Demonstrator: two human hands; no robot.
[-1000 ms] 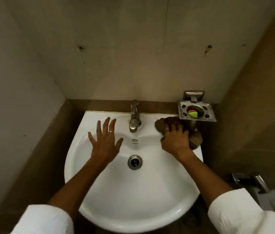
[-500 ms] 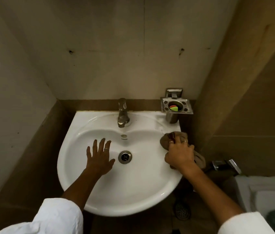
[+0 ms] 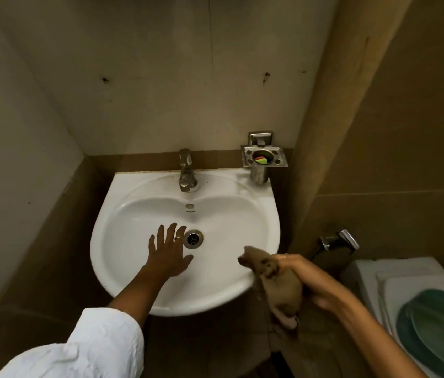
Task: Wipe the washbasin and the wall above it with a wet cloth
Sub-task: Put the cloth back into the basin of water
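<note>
The white washbasin point(image 3: 139, 203) is fixed in a corner, with a metal tap point(image 3: 186, 173) at its back and a drain point(image 3: 193, 239) in the bowl. My left hand point(image 3: 167, 253) lies flat and spread inside the bowl, just left of the drain. My right hand point(image 3: 301, 271) grips a crumpled brown cloth point(image 3: 278, 287) at the basin's front right rim; most of the cloth hangs off the edge. The pale wall point(image 3: 174, 77) above the basin carries a few dark marks.
A steel tumbler holder point(image 3: 264, 156) with something red and green inside is mounted above the basin's back right corner. A beige column point(image 3: 338, 132) stands right of the basin. A toilet cistern point(image 3: 395, 271) with a teal lid and a chrome fitting point(image 3: 340, 240) sit lower right.
My right hand has dragged the cloth from the back right corner, along the right rim, to the front right edge. My left hand slid down the bowl toward the drain. The view shifted right.
</note>
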